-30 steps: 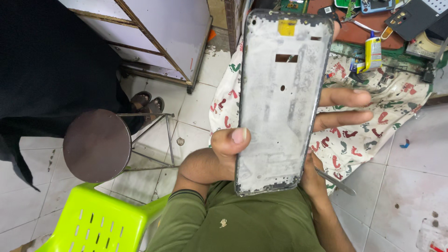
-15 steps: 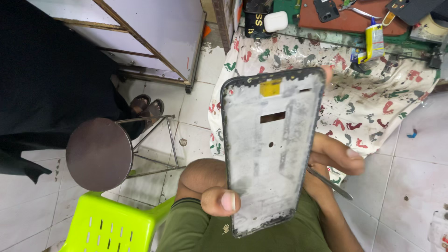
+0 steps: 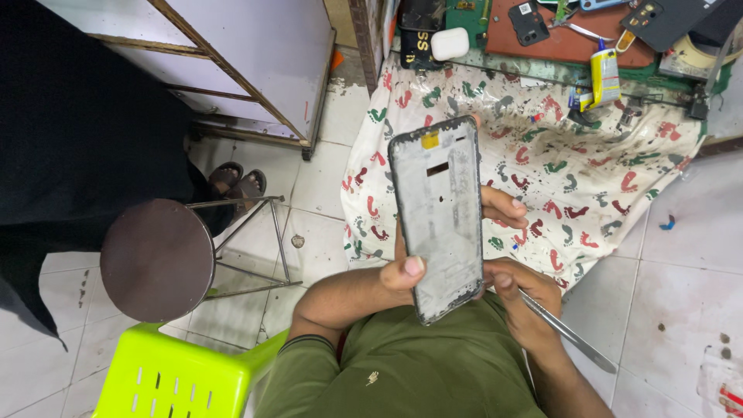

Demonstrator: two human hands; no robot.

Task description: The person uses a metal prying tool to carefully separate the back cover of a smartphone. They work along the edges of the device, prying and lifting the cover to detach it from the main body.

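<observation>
My left hand point(image 3: 387, 282) grips a grey phone frame point(image 3: 445, 217) upright in front of me. Its thumb presses the lower left edge and its fingers wrap round the back to the right edge. The frame is stripped, with a yellow patch near its top. My right hand point(image 3: 530, 302) sits just right of the frame's bottom corner, touching it. It holds metal tweezers point(image 3: 573, 340) that point down and right.
A footprint-patterned cloth point(image 3: 604, 170) hangs from a bench bearing phones, a white earbud case point(image 3: 450, 42) and a yellow glue tube point(image 3: 604, 77). A round stool point(image 3: 155, 259), a lime-green plastic chair point(image 3: 178, 375), a person in black point(image 3: 77, 139) and a white cabinet point(image 3: 232, 54) fill the left.
The phone frame has dropped lower and away from the camera, so it looks smaller. My right hand with the tweezers now shows at its bottom corner.
</observation>
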